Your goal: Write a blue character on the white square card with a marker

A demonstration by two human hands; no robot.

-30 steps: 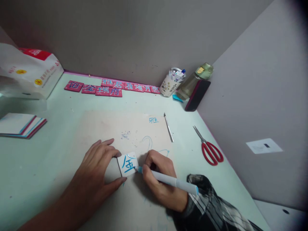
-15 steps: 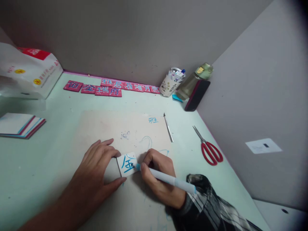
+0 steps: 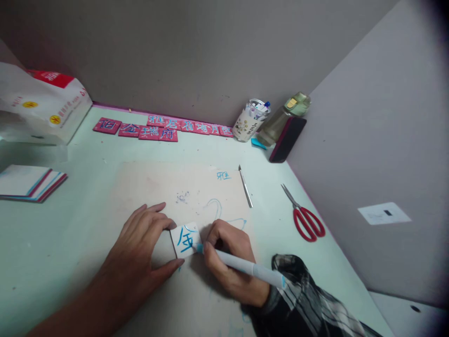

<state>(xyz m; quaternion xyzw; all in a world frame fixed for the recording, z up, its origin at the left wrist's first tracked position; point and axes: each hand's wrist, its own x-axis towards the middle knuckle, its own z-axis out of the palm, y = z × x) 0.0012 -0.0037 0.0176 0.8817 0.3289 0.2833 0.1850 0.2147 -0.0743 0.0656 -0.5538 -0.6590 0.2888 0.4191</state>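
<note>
A small white square tile (image 3: 185,239) with a blue Chinese character on it lies on a beige sheet (image 3: 157,187). My left hand (image 3: 140,248) pinches the tile between thumb and fingers, at its left side. In my right hand (image 3: 233,276) is a white marker (image 3: 261,273) with a blue tip, gripped as for writing. The marker's tip rests at the lower right strokes of the character. The sheet under both hands bears other blue marks.
Pink tiles (image 3: 149,133) with blue characters line the back wall. Red-handled scissors (image 3: 306,220) and a craft knife (image 3: 245,186) lie on the right. A pen can (image 3: 247,122), bottle (image 3: 273,124) and phone (image 3: 288,139) stand behind. Leftward are stacked boards (image 3: 28,182) and a plastic bag (image 3: 42,105).
The marker's tip has shifted slightly down and left on the character, and my right hand has moved with it. My left hand and the tile have stayed in place.
</note>
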